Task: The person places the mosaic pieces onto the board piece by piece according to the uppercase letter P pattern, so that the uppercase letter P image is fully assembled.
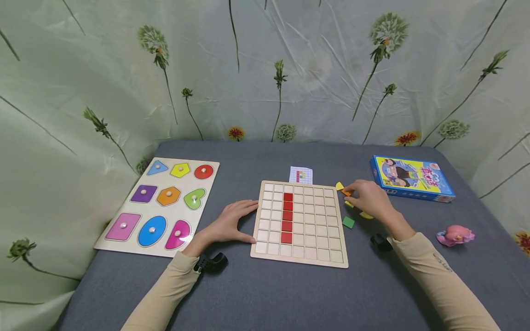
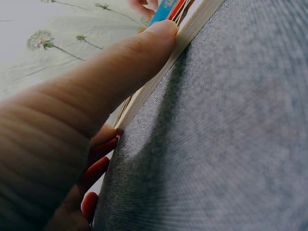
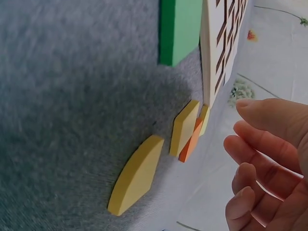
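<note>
A dandelion-printed curtain (image 1: 248,105) backs the grey desk (image 1: 290,299), where the left hand (image 1: 232,221) spreads against a grid board (image 1: 321,228) and the right hand (image 1: 369,198) hangs loosely parted near small tiles (image 1: 348,222).

Grid board (image 1: 310,227) front: bare cloth (image 1: 269,299), we can pass
Right: blue box (image 1: 414,179) kinda blocks us
Left: shape puzzle (image 1: 154,209) crowds us
</note>
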Motion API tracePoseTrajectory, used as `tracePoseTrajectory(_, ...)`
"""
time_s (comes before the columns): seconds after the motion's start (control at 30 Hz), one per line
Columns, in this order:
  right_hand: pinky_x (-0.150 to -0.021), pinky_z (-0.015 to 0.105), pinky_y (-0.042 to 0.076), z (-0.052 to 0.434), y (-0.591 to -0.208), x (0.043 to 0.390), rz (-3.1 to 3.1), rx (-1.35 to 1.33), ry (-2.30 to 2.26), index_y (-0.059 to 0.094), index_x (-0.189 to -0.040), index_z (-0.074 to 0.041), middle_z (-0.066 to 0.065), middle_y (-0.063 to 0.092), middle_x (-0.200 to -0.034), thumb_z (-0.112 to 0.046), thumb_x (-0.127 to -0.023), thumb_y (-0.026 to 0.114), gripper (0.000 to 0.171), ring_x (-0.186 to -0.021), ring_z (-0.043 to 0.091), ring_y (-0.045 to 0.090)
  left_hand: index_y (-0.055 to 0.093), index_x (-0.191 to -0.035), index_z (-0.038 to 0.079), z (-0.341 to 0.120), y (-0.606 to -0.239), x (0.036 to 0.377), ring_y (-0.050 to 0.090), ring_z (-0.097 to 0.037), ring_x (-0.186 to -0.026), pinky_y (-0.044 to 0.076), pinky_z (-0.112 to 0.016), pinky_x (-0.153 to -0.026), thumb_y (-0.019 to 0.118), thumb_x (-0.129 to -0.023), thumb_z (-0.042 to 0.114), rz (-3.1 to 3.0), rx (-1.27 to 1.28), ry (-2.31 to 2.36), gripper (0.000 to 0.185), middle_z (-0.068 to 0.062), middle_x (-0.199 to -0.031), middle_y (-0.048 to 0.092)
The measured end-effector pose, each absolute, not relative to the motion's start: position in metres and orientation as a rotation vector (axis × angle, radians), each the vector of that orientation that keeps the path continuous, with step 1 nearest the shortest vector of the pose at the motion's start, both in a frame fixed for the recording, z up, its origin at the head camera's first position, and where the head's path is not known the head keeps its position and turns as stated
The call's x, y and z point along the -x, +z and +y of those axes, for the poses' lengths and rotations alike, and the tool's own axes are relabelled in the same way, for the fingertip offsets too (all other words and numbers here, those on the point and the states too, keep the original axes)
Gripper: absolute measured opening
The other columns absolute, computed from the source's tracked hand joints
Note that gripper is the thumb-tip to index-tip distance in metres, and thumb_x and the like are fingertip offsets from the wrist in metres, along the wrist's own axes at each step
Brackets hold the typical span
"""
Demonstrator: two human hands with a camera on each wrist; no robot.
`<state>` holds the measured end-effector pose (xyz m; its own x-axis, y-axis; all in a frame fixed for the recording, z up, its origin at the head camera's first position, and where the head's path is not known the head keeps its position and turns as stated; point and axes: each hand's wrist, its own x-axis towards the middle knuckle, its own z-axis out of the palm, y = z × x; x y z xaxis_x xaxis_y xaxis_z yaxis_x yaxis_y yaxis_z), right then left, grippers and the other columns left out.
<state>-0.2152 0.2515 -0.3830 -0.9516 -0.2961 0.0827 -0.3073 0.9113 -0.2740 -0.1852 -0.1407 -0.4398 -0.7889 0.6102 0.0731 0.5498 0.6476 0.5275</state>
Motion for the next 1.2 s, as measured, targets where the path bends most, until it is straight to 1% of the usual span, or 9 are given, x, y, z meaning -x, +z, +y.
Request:
tracePoseTrajectory(0.23, -0.060, 0.032, 0.047, 0.257, -0.386, 0.222, -3.061, -0.437, 0.447, 0.072, -0.102, -0.002, 0.015, 0.069, -0.095, -0.019, -0.083, 0.070, 0.026, -0.079, 0.023, 0.062, 0.040, -0.142, 0.006, -0.141, -0.441, 0.185, 0.032, -0.031, -0.139, 0.023, -0.056, -0.109, 0.082, -0.065, 0.042, 2.753, -0.988, 0.831, 0.095, -0.010, -0.149, 0.040)
tracePoseTrajectory(0.43, -0.055, 0.027, 0.043, 0.260, -0.386, 0.229, -3.086, -0.429, 0.462, 0.071, -0.101, 0.000, 0.017, 0.068, -0.095, -0.018, -0.084, 0.067, 0.025, -0.075, 0.022, 0.061, 0.040, -0.142, 0.006, -0.141, -0.440, 0.185, 0.032, -0.031, -0.140, 0.022, -0.056, -0.109, 0.081, -0.065, 0.043, 2.741, -0.976, 0.845, 0.094, -0.010, -0.149, 0.040)
tracePoseTrajectory(0.53, -0.055, 0.028, 0.044, 0.262, -0.387, 0.233, -3.094, -0.420, 0.472, 0.070, -0.101, 0.001, 0.018, 0.068, -0.094, -0.016, -0.084, 0.066, 0.024, -0.074, 0.023, 0.062, 0.040, -0.142, 0.006, -0.140, -0.439, 0.185, 0.031, -0.031, -0.140, 0.022, -0.056, -0.110, 0.081, -0.065, 0.043, 2.741, -0.973, 0.840, 0.094, -0.009, -0.149, 0.040)
tracePoseTrajectory(0.77, -0.059, 0.033, 0.049, 0.262, -0.388, 0.237, -3.122, -0.370, 0.455, 0.070, -0.102, 0.002, 0.020, 0.068, -0.095, -0.018, -0.084, 0.067, 0.028, -0.077, 0.026, 0.063, 0.040, -0.142, 0.006, -0.140, -0.438, 0.184, 0.031, -0.031, -0.140, 0.022, -0.056, -0.110, 0.081, -0.065, 0.043, 2.738, -0.984, 0.838, 0.094, -0.009, -0.149, 0.040)
tracePoseTrajectory(0.97, -0.061, 0.034, 0.050, 0.262, -0.389, 0.241, -3.158, -0.342, 0.462, 0.069, -0.104, 0.003, 0.021, 0.068, -0.096, -0.021, -0.085, 0.066, 0.031, -0.076, 0.025, 0.064, 0.040, -0.142, 0.006, -0.140, -0.437, 0.184, 0.031, -0.031, -0.140, 0.022, -0.056, -0.110, 0.081, -0.066, 0.043, 2.737, -0.982, 0.838, 0.094, -0.009, -0.149, 0.040)
tracePoseTrajectory(1.2, -0.060, 0.032, 0.048, 0.260, -0.391, 0.243, -3.201, -0.329, 0.512, 0.068, -0.103, 0.006, 0.019, 0.069, -0.090, -0.016, -0.084, 0.065, 0.029, -0.069, 0.020, 0.061, 0.040, -0.142, 0.006, -0.141, -0.440, 0.185, 0.032, -0.031, -0.139, 0.023, -0.056, -0.109, 0.081, -0.065, 0.042, 2.749, -1.004, 0.840, 0.094, -0.010, -0.148, 0.041)
